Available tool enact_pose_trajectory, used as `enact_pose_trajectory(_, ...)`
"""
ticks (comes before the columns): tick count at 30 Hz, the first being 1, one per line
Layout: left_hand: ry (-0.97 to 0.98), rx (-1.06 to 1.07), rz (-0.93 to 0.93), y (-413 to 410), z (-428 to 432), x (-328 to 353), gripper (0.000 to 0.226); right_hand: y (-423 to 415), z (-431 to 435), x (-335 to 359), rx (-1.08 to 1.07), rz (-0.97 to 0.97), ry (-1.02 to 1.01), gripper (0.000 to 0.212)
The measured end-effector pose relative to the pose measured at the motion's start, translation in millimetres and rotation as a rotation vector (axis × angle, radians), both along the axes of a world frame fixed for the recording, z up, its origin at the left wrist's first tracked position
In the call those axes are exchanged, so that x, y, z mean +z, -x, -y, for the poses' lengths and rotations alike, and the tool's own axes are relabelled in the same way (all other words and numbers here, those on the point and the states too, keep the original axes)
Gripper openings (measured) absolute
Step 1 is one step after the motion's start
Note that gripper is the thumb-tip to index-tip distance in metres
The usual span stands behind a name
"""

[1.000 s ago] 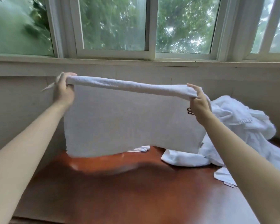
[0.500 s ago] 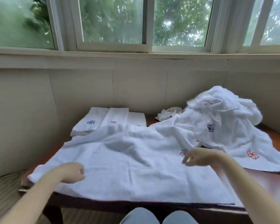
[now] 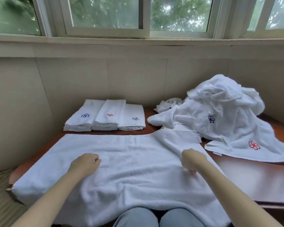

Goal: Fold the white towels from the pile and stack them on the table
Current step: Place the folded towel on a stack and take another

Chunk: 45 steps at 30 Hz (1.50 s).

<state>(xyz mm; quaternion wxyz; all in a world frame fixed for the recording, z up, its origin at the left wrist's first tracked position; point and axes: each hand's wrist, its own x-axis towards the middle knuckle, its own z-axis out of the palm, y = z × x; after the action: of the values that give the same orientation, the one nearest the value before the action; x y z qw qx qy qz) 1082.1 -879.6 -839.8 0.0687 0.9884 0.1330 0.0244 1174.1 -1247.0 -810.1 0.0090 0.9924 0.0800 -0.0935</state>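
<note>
Left hand: fingers curled atop towel, grip unclear.
Right hand: fingers blurred, cannot tell.
Pile: beyond right fingers.

The spread towel is plain white, the folded towels white with blue and red flower emblems, the table reddish-brown, the trousers pale blue.

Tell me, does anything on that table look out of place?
The spread towel lies askew: its near edge hangs off the table over the person's knees, and its far right corner bunches against the unfolded pile.
</note>
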Motion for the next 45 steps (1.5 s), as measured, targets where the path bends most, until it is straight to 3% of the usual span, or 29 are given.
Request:
enact_pose_trajectory(3, 0.093, 0.004, 0.105, -19.0, -12.6, -3.3, 0.020, -16.1, -22.1, -9.8, 0.065, 0.200, -0.113, 0.015)
enact_pose_trajectory(7, 0.139, 0.116, 0.058, -49.9, -44.4, -6.4, 0.037, -51.9, -53.9, -28.8, 0.199, 0.225, -0.204, 0.012)
enact_pose_trajectory(12, -0.007, 0.205, -0.044, -97.6, -90.2, -7.6, 0.039, -115.8, -72.0, -32.9, 0.140, 0.249, -0.213, 0.058)
enact_pose_trajectory(15, -0.020, 0.164, -0.112, -126.8, -106.2, -6.0, 0.046, -144.3, -78.0, -25.6, 0.077, 0.199, -0.079, 0.048)
enact_pose_trajectory(18, 0.177, 0.168, -0.278, -146.4, -106.7, 12.6, 0.056, -157.4, -83.1, -13.0, 0.038, 0.068, 0.015, 0.036)
enact_pose_trajectory(21, 0.206, 0.184, -0.431, -152.0, -105.5, 35.6, 0.034, -158.2, -86.6, -1.6, 0.007, -0.036, 0.027, 0.029)
enact_pose_trajectory(23, 0.083, 0.174, -0.495, -148.0, -105.1, 46.8, 0.011, -157.7, -85.8, -0.4, -0.023, 0.059, -0.076, 0.026)
enact_pose_trajectory(25, -0.028, 0.203, -0.392, -146.5, -106.8, 50.3, 0.003, -157.0, -81.0, 0.3, -0.066, 0.328, -0.287, 0.020)
enact_pose_trajectory(28, 0.020, 0.368, 0.095, -143.9, -114.1, 46.8, 0.014, -153.2, -75.9, 10.8, -0.123, 0.694, -0.529, 0.022)
enact_pose_trajectory(30, 0.081, 0.383, 0.426, -135.2, -109.4, 42.3, 0.019, -146.5, -75.5, 19.9, -0.168, 0.801, -0.715, 0.025)
enact_pose_trajectory(33, 0.168, 0.293, 0.637, -108.3, -91.5, 27.3, 0.024, -120.3, -75.6, 16.5, -0.208, 0.794, -0.998, 0.021)
enact_pose_trajectory(36, 0.229, 0.352, 0.603, -66.4, -84.4, -3.5, 0.017, -78.7, -71.4, -17.0, -0.167, 0.664, -1.051, 0.020)
enact_pose_trajectory(40, 0.170, 0.405, 0.365, -17.1, -87.8, -29.5, 0.017, -38.7, -56.5, -61.1, -0.051, 0.351, -0.736, 0.023)
enact_pose_trajectory(42, 0.146, 0.422, 0.346, -2.9, -89.3, -28.6, 0.019, -29.5, -49.2, -60.6, -0.057, 0.327, -0.697, 0.023)
enact_pose_trajectory(45, 0.121, 0.439, 0.337, 11.9, -87.6, -22.6, 0.026, -21.5, -42.0, -51.5, -0.173, 0.405, -0.799, 0.024)
